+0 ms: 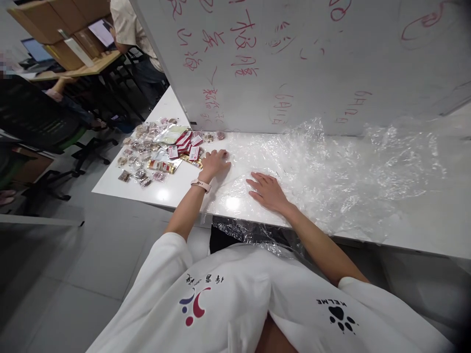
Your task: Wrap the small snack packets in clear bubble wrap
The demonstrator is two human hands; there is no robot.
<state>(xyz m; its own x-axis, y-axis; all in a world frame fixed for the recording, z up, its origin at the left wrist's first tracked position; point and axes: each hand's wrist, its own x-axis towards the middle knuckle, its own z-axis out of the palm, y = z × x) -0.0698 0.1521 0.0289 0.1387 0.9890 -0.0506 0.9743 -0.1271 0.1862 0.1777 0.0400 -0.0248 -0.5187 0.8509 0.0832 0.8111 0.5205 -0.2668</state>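
Note:
A large crumpled sheet of clear plastic film (331,181) covers the middle and right of the white table and hangs over its front edge. My left hand (216,163) rests at the film's left end, fingers apart, close to a pile of small packets. Flat on the film lies my right hand (268,190), its fingers stretched out and nothing held in them. The pile has small clear sachets (138,157), red and white packets (184,142) and a gold-and-red packet (162,166). Wrinkles and glare blur the film's edges.
A whiteboard (305,63) with red writing stands along the table's back edge. At left are a black office chair (37,113), a wooden desk (88,68) with cardboard boxes, and two seated people. The white table (110,184) ends at the left, above a tiled floor.

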